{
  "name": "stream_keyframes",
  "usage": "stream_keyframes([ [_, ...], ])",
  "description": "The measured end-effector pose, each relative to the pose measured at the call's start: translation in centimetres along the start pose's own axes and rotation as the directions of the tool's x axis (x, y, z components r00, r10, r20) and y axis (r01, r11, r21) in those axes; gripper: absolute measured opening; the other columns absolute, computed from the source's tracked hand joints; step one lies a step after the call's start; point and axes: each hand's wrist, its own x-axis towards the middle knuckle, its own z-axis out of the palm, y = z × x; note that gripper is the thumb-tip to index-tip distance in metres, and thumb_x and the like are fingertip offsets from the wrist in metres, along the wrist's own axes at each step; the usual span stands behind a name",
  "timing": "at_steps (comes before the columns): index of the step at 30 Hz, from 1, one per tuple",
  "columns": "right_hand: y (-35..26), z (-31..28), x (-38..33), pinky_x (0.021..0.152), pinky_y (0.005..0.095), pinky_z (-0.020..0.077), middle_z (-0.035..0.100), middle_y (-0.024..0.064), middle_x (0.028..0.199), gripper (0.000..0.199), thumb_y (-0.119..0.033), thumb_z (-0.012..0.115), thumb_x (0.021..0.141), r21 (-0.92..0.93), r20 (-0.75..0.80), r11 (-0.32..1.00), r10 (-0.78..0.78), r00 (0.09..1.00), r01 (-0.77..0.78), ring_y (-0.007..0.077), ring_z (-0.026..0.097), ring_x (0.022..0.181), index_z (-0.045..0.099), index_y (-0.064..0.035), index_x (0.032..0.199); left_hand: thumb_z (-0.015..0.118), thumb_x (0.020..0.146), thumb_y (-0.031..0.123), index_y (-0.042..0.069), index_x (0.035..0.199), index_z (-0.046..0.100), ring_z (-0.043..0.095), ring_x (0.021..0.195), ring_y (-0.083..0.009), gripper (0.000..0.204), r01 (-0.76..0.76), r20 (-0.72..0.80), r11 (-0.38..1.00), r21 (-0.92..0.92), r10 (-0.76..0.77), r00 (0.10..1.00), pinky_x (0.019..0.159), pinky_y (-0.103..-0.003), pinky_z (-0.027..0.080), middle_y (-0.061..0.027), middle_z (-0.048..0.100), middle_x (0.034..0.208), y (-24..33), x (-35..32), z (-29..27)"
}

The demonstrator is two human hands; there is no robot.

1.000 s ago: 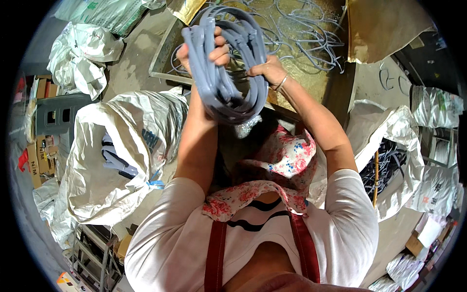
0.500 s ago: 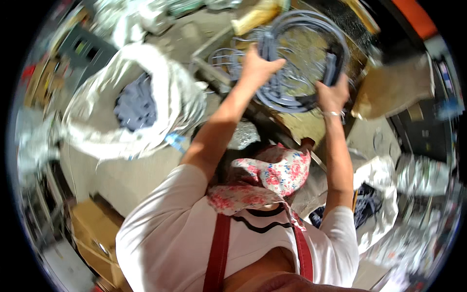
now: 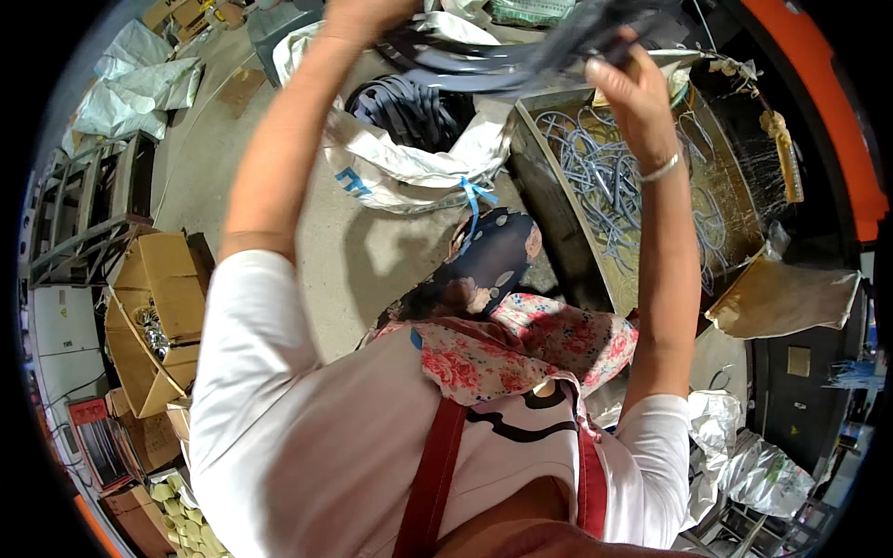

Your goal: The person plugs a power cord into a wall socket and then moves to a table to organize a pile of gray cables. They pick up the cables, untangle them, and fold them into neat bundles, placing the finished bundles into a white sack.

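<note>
Grey strip coil, motion-blurred, held far, seen against white sack's far side, w/ right hand clamped on its right end & left hand at its left, grip cut off, can't tell.

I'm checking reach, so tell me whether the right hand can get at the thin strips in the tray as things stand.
Probably yes: the thin strips lie in an open tray with the right hand raised near it, though that hand seems busy with the blurred bundle.
</note>
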Motion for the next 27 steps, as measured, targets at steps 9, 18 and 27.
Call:
stream_keyframes([
  [9,15.2,6.5,1.5,0.073,0.0450,0.0488,0.053,0.0233,0.105,0.060,-0.023,0.072,0.069,0.091,-0.053,0.750,0.661,0.748,-0.656,0.0324,0.054,0.094,0.045,0.0123,0.109,0.066,0.054,0.018,-0.008,0.094,0.059,0.059,0.084,-0.0399,0.049,-0.169,0.719,0.837,0.520,-0.323,0.615,0.072,-0.040,0.048,-0.0285,0.060,0.090,-14.6,-1.7,-0.4],
  [18,11.5,4.7,3.7,0.060,0.0293,0.0479,0.061,0.0122,0.084,0.026,0.010,0.052,0.070,0.253,-0.221,0.888,0.440,0.870,-0.385,0.0188,0.059,0.066,0.056,0.0104,0.096,0.061,0.064,0.022,0.004,0.077,0.066,0.055,0.056,-0.0272,0.023,0.644,0.643,0.389,0.659,-0.735,-0.215,0.054,-0.042,0.046,-0.0135,0.061,0.071,-20.7,-9.0,8.8],
  [27,13.2,5.3,6.5,0.053,0.0263,0.0441,0.060,0.0084,0.080,0.030,0.002,0.059,0.068,0.085,-0.251,0.959,0.283,0.926,-0.270,0.0142,0.055,0.061,0.058,0.0086,0.097,0.064,0.066,0.039,-0.002,0.121,0.043,0.034,0.121,-0.0333,0.072,0.424,0.213,0.331,0.843,-0.929,0.302,0.100,-0.038,0.030,-0.0207,0.038,0.129,-15.5,-15.8,15.1],
])
